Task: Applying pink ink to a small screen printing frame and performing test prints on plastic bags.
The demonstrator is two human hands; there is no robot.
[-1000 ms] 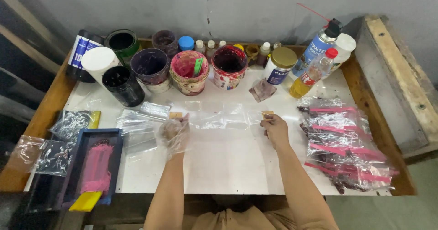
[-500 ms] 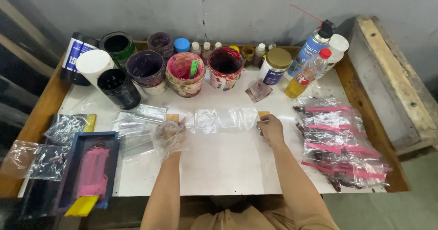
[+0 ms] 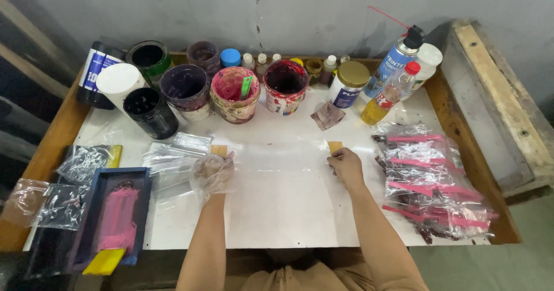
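A clear plastic sheet (image 3: 277,152) lies flat on the white tabletop (image 3: 288,210), with a small tan tab at each end. My left hand (image 3: 212,173), in a thin clear glove, pinches the left tan tab (image 3: 219,150). On the other side my bare right hand (image 3: 345,165) pinches the right tan tab (image 3: 335,147). The sheet spans the gap between both hands.
Paint-stained pots (image 3: 234,94), jars and bottles line the back edge, with a spray can (image 3: 395,60) at the right. A heap of pink-striped clear bags (image 3: 430,178) lies right. At the left are loose clear bags (image 3: 170,155) and a dark tray with pink ink (image 3: 112,216).
The clear sheet was crumpled between my hands half a second ago; now it lies stretched flat. Both hands keep hold of the tan tabs.
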